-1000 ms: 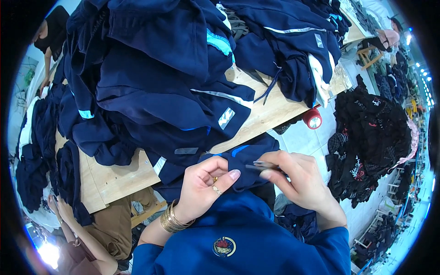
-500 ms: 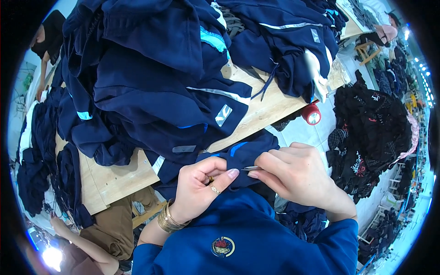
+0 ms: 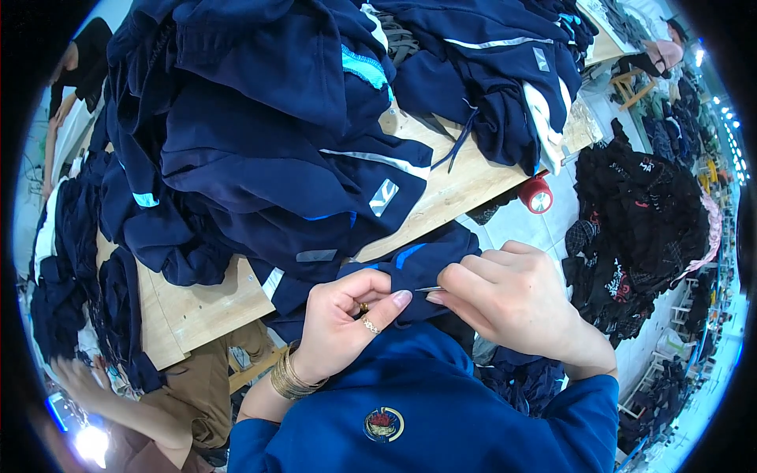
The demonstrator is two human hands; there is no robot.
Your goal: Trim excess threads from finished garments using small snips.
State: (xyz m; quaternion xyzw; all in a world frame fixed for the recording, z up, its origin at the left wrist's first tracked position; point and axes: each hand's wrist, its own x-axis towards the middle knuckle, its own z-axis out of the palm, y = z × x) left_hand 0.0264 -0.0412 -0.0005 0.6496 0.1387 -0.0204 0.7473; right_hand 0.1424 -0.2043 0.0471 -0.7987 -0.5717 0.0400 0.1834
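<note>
My left hand [image 3: 339,319], with rings and gold bangles, pinches an edge of a navy garment [image 3: 434,256] between thumb and forefinger. The garment carries a bright blue stripe and hangs between my lap and the table edge. My right hand [image 3: 512,303] is closed around small metal thread snips [image 3: 428,289]; most of the tool is hidden in the fingers. Its thin pointed tip reaches left, close to my left thumb and the pinched cloth. Both hands are near each other, just in front of my blue shirt.
A wooden table [image 3: 197,307] bears a large heap of navy garments [image 3: 260,134]. At its right edge hangs a red round object [image 3: 536,195]. Black garments [image 3: 639,229] lie piled on the right-hand floor. A co-worker's arm [image 3: 118,406] is at lower left; other people sit farther off.
The blades of the snips, slightly apart before, now look closed together. My hands stay nearly in place. The co-worker's hand at lower left has moved up and left.
</note>
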